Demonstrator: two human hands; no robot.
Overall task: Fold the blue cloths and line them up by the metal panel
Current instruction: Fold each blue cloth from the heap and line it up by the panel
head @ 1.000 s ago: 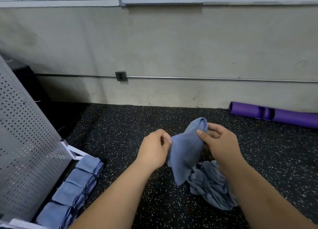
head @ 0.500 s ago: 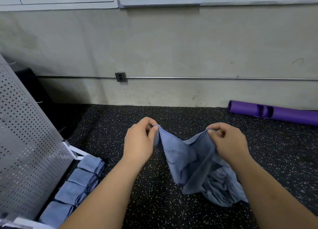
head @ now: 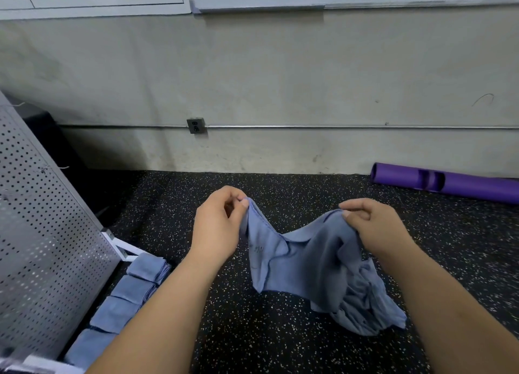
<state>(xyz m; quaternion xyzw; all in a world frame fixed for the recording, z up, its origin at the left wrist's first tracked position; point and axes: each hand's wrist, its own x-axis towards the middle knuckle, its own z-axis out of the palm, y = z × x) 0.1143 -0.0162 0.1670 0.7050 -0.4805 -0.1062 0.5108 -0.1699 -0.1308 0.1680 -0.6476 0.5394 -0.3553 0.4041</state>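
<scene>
A blue cloth [head: 297, 258] hangs spread between my hands above the speckled floor. My left hand [head: 217, 225] pinches its upper left corner and my right hand [head: 373, 225] pinches its upper right edge; the cloth sags in the middle. Below it, a crumpled heap of blue cloths [head: 368, 303] lies on the floor, partly hidden by the held cloth and my right forearm. Several folded blue cloths [head: 123, 298] lie in a row along the foot of the perforated metal panel [head: 42, 247] at the left.
A purple roll [head: 449, 181] lies by the wall at the right. The wall [head: 280, 93] carries a conduit pipe and an outlet box [head: 195, 125]. A white bracket [head: 120, 246] sticks out at the panel's base. Black speckled floor [head: 280, 345] surrounds the heap.
My hands moved apart, drawing the bunched cloth open from a narrow hanging fold into a wide span. The left hand went left and slightly up.
</scene>
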